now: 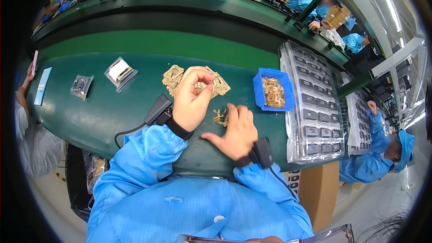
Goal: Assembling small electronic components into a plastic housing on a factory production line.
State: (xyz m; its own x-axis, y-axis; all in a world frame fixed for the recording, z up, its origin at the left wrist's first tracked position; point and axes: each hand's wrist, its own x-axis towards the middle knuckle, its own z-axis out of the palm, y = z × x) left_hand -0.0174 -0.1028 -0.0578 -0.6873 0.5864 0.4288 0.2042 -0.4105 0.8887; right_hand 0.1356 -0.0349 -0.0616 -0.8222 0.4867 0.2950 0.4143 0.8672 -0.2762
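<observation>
My left hand (pixel 192 101) is raised over the middle of the green tabletop, its fingers curled and its thumb close to the index finger. Whatever it may hold is too small or hidden to make out. Behind it lie flat tan cut-out sheets (pixel 220 84), partly covered by the hand. My right hand (pixel 236 131) lies palm down with fingers and thumb spread. Its fingertips are beside a small heap of thin tan strips (pixel 219 118). To the right of the hands stands a blue bin (pixel 259 91) with many small tan pieces (pixel 273 93) inside.
Stacked clear trays of dark parts (pixel 317 103) fill the table's right side. Two clear bags (pixel 120 73) (pixel 82 86) and a light blue card (pixel 43 85) lie left. A cardboard box (pixel 318 193) stands below. A co-worker (pixel 378 157) sits right; others work across the bench.
</observation>
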